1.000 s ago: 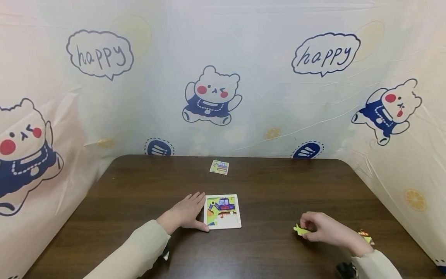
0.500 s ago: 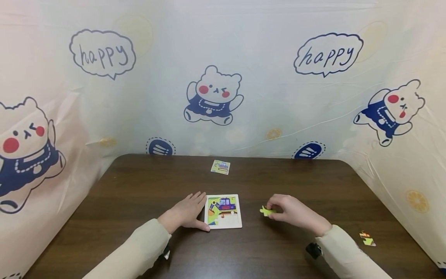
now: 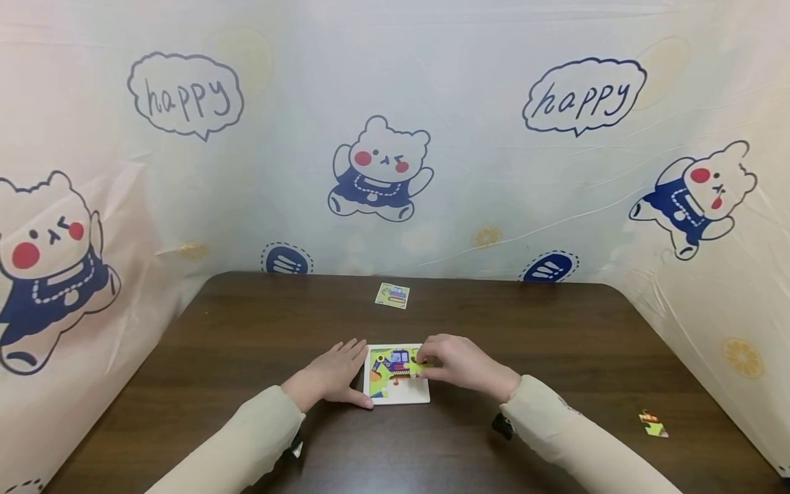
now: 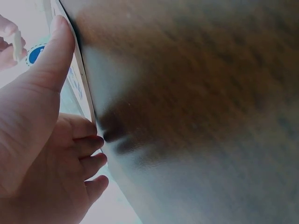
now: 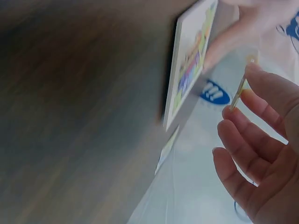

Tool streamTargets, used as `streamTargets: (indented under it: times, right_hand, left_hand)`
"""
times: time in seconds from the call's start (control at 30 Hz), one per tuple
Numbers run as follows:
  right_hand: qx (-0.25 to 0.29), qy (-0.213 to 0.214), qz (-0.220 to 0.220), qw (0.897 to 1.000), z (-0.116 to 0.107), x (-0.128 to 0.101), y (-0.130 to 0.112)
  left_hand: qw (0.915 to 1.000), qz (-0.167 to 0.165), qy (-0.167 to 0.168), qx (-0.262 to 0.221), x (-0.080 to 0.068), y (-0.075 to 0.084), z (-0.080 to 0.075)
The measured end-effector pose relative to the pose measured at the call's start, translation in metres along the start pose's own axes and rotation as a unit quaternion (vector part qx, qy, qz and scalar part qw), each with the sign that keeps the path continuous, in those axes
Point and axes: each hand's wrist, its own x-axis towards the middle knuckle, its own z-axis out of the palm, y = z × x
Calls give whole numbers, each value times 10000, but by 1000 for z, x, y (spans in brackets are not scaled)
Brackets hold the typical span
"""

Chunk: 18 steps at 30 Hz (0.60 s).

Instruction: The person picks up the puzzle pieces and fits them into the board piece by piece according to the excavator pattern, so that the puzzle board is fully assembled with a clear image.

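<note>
A small white-framed puzzle board [image 3: 397, 398] with a digger picture lies near the table's front middle. My left hand [image 3: 330, 377] rests flat against its left edge, thumb [image 4: 53, 51] along the frame [image 4: 79, 74]. My right hand [image 3: 459, 363] hovers over the board's right side and pinches a yellow-green puzzle piece [image 3: 421, 368] between thumb and fingers. In the right wrist view the thin piece [image 5: 241, 88] stands edge-on at my fingertips, beside the board [image 5: 189, 65].
A small picture card [image 3: 391, 296] lies at the table's far middle. A loose orange and green puzzle piece [image 3: 652, 423] lies at the front right. The dark wooden table [image 3: 555, 329] is ringed by a cartoon-printed plastic sheet [image 3: 382, 137].
My right hand has carried the yellow-green piece leftwards from the table's right side to over the board. My left hand has stayed in place.
</note>
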Motion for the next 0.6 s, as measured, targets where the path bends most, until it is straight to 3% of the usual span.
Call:
streamTargets:
  times: [0.4,0.6]
  right_hand:
    - [-740,-138,-926,9929,31,20,-12]
    - [-1093,-252,-1085,9878,34,21,-19]
  left_hand:
    - [10000,37,-63,-5,0,0,-1]
    - [10000,33,-15,-80,0,0,-1]
